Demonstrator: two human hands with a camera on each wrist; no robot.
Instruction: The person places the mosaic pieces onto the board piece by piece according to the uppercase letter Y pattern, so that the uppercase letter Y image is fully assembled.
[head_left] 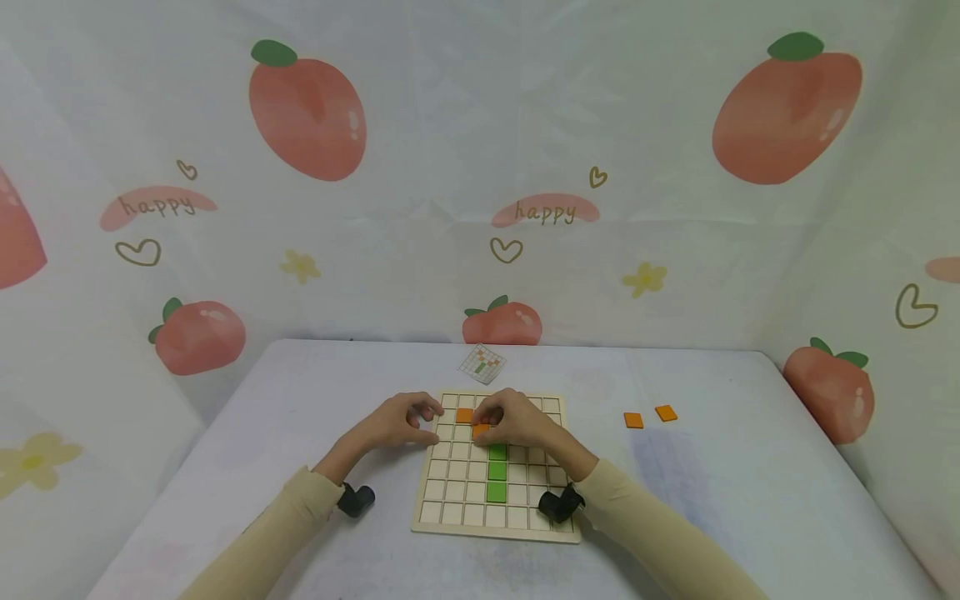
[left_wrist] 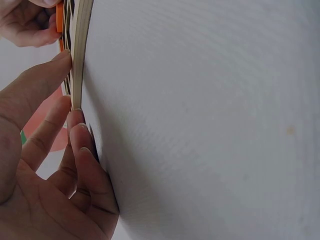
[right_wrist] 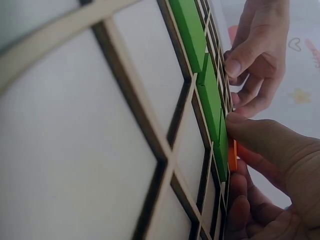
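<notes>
A wooden grid board (head_left: 457,530) lies on the table with a column of several green tiles (head_left: 497,471) in its cells. My right hand (head_left: 517,421) reaches over the board and pinches an orange square tile (head_left: 481,431) at a cell above the green column. The right wrist view shows that orange tile (right_wrist: 232,156) between thumb and fingers, partly hidden. Diagonally up and left of it, another orange tile (head_left: 465,415) sits in a cell. At the board's left edge, my left hand (head_left: 395,420) rests its thumb and fingertips against the wood, fingers loosely bent.
Two loose orange tiles, a nearer one (head_left: 633,420) and a farther one (head_left: 666,413), lie to the board's right. Behind the board lies a small card (head_left: 482,364) printed with a coloured grid. A patterned cloth (head_left: 427,250) hangs beyond the white table (head_left: 315,375).
</notes>
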